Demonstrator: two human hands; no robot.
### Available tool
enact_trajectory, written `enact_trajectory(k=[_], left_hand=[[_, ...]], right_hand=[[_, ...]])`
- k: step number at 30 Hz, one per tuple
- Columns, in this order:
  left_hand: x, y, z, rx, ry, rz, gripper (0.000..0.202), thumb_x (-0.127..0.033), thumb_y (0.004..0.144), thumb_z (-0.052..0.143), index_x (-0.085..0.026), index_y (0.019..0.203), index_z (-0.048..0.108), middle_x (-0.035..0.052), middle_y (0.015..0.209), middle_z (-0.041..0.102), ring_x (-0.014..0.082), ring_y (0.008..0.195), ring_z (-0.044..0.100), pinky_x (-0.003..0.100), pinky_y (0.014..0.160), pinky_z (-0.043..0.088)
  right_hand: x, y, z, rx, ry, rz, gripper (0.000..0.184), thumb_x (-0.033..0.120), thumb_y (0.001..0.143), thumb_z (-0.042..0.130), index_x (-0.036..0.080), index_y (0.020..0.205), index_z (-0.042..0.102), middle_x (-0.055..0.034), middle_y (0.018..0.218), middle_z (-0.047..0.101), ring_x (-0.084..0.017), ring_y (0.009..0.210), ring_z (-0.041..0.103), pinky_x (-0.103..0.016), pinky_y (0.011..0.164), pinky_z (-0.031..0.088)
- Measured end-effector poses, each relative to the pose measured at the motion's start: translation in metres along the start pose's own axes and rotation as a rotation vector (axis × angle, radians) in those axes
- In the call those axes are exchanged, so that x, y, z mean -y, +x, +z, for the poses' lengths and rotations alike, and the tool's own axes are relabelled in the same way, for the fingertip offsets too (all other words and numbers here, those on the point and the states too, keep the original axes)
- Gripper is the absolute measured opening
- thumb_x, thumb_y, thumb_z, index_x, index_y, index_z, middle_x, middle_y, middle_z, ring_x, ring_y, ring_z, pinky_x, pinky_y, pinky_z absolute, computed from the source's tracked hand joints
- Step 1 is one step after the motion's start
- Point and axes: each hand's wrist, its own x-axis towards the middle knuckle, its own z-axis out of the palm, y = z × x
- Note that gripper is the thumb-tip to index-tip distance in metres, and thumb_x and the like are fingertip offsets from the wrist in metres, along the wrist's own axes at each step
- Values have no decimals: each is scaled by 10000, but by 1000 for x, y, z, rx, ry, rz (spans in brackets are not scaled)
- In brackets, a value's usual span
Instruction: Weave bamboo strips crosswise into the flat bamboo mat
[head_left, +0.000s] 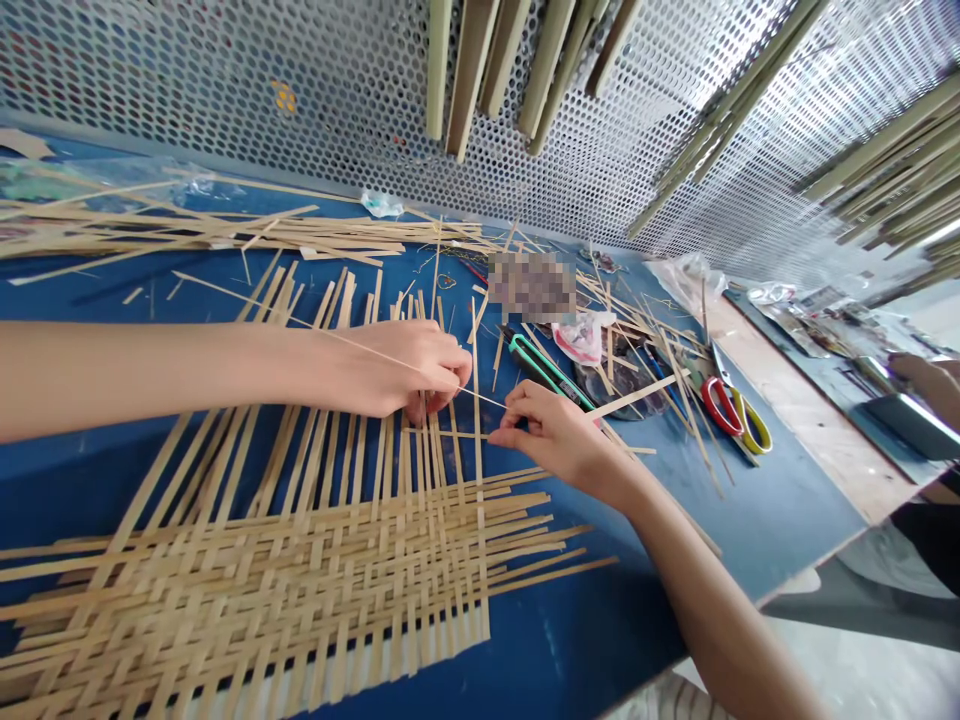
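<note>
Left grip (397, 365) closed in a firm pinch on a thin bamboo strip (360, 342), fingers curled around it among the loose upright ends of a woven bamboo mat (285, 590). Right grip (559, 435) just beyond, thumb and forefinger drawn nearly together beside the strip's far tip; whether they have hold of it, too small to tell. Strip raised over the mat's far side, near the middle of the blue desk (750, 520), its long tail slanting off toward the desk's left edge.

Probably very light and springy, stiff along its length but quick to kink or split if bent sharply, with faintly slippery faces. Best hold likely between the finger pads, close to the tip. Pale straw colour, flat and much narrower than the strips of the mat, which cross over and under in an open check with ragged ends.

Nearby, green-handled snips (544, 368) and red-and-yellow-handled scissors (731, 415) toward the desk's right edge; loose offcuts (225, 235) heaped along the far edge. Behind, a perforated metal panel (225, 80) with bamboo strips (885, 170) hung against it. At far right, beyond the desk, another person's hand (926, 385).
</note>
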Motion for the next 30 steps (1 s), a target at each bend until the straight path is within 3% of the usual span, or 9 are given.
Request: enact_trajectory(k=[4,13,18,22,30], left_hand=[[5,-4,3,-78,67,17,256,-23,789,563,-193,605,612,5,840,635,157,756,523,313,738,325],[-6,-11,-7,76,-111,-170,307,46,871,370,-139,834,613,-2,761,654,121,776,566,217,640,364],[-3,-15,-11,108,52,-59,338,57,893,411,-153,772,647,-1,878,665,121,748,514,273,737,351],[-2,-12,-12,125,180,48,286,-9,924,487,-167,724,617,19,880,627,146,769,510,298,723,333],[-1,-9,-4,124,278,133,259,-11,962,442,-188,812,556,15,884,617,172,824,497,334,754,291]], right_hand=[[0,1,-1,2,-8,-5,217,222,830,754,171,673,613,20,862,556,-81,617,442,-243,582,329],[5,1,-5,15,-20,30,212,195,825,754,170,674,607,26,846,551,-78,606,436,-243,594,339],[7,1,-5,24,-19,23,215,189,827,750,172,670,604,29,821,545,-81,601,440,-243,593,343],[8,2,-5,34,-23,12,225,187,831,744,172,661,598,30,813,542,-84,606,440,-242,598,341],[5,2,-7,35,-4,-19,240,181,838,735,170,653,583,31,793,523,-85,604,430,-242,601,338]])
